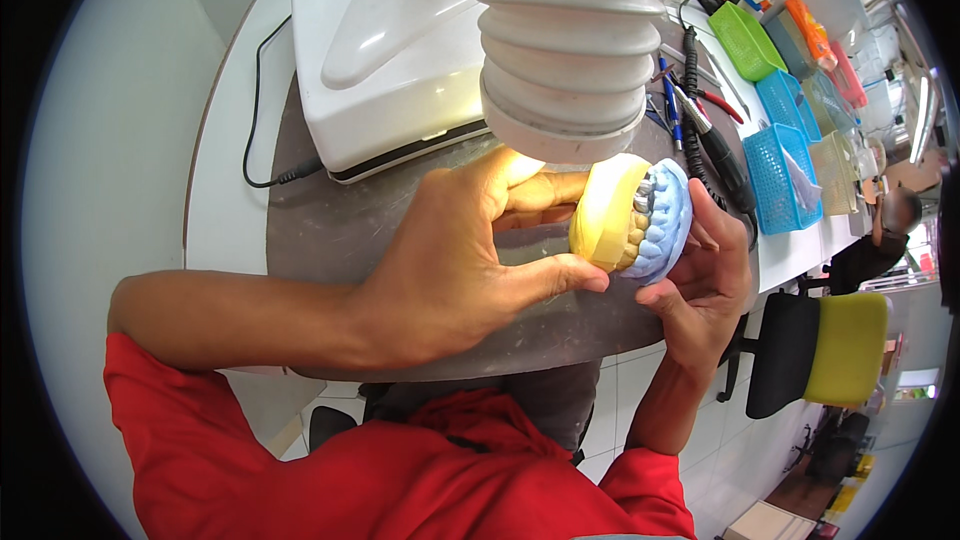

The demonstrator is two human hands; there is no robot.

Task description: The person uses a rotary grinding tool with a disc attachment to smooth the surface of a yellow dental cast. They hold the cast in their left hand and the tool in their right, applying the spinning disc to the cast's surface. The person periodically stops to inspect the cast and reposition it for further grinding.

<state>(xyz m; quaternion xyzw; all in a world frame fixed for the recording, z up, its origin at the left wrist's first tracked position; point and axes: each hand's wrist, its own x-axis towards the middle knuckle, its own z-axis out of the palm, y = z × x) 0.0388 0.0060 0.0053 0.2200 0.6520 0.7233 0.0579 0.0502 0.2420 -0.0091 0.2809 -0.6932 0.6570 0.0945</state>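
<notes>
Between my two hands, a yellow dental cast [608, 212] and a blue dental cast [667, 225] meet at their rows of teeth. Grey metal-looking teeth show on the yellow one near the upper side of the joint. My left hand [490, 235] grips the yellow cast with its thumb below and its fingers behind. My right hand [712, 275] is closed round the blue cast from the right, thumb at its lower edge. Both casts are held up over the grey work mat, just below the mouth of a white ribbed hose [570, 50].
A white machine [390, 60] with a black cable stands at the back left. A dark rotary handpiece [725, 170], a blue pen [671, 105] and red-handled pliers [722, 106] lie at the right. Beyond are blue baskets [780, 180] and a green basket [747, 42]. A yellow-green chair [845, 350] and another person are farther right.
</notes>
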